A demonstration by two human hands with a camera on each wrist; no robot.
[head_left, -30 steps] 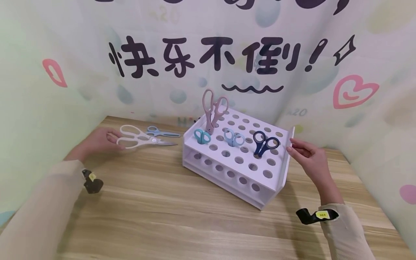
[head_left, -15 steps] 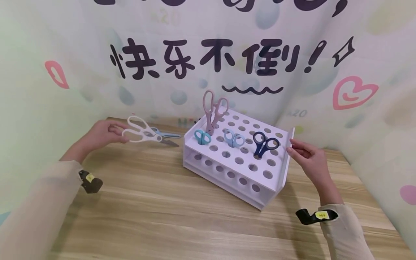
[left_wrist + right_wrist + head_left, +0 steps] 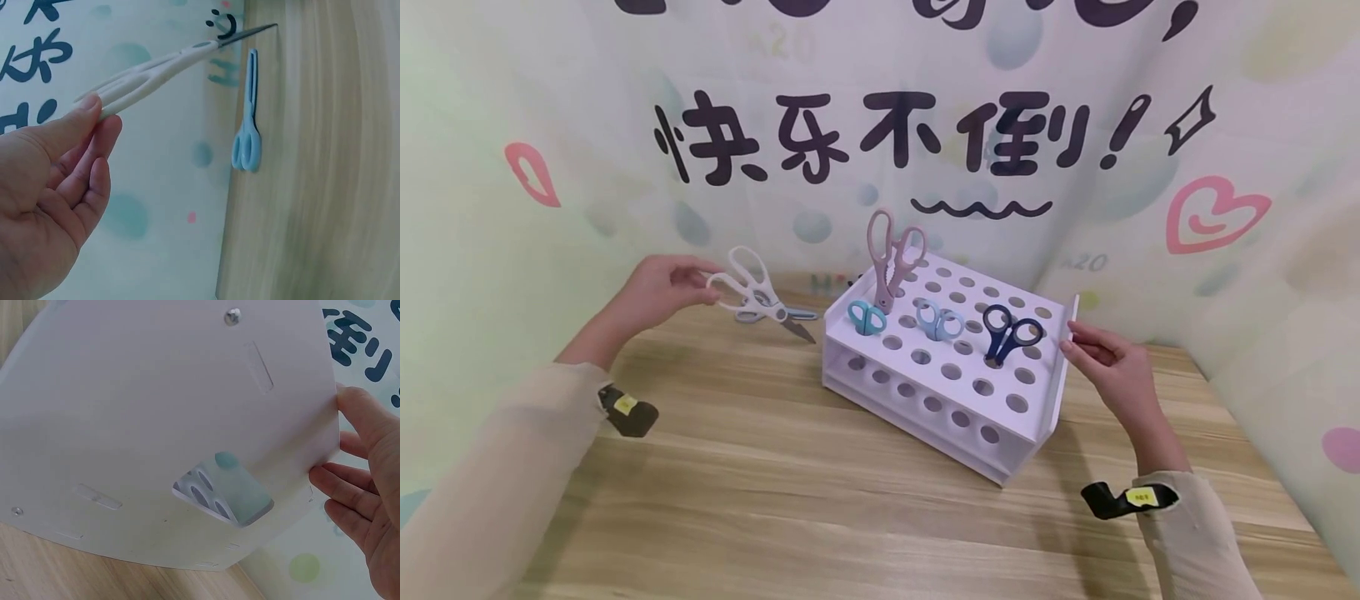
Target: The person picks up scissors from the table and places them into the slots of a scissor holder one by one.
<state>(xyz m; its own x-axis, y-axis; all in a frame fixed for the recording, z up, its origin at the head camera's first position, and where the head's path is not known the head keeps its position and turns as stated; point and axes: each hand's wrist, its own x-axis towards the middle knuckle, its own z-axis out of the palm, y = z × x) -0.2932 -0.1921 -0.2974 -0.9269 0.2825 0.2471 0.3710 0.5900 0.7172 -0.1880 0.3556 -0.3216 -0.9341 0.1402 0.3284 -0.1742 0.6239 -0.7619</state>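
Observation:
My left hand [image 3: 658, 292] pinches the white scissors [image 3: 781, 315] by one handle loop between thumb and fingers. They hang tilted, blades down to the right; in the left wrist view the white scissors [image 3: 150, 74] slant above light-blue scissors [image 3: 249, 145] lying on the table. My right hand [image 3: 1112, 367] holds the upper edge of the white rack's right side panel [image 3: 1063, 371]. In the right wrist view that panel [image 3: 137, 419] has a rectangular cutout, and the fingers of my right hand [image 3: 381, 500] are at its edge.
Pink scissors [image 3: 884, 293], teal scissors [image 3: 866, 327], light-blue scissors [image 3: 937, 329] and navy scissors [image 3: 1004, 343] stand handles-up in rack holes. The rack has several rows of round holes. A printed cloth [image 3: 820, 200] hangs behind the wooden table [image 3: 820, 492].
My left hand has raised the white scissors' handles off the table and moved them rightward, tilting the blades downward. The right hand stays on the rack.

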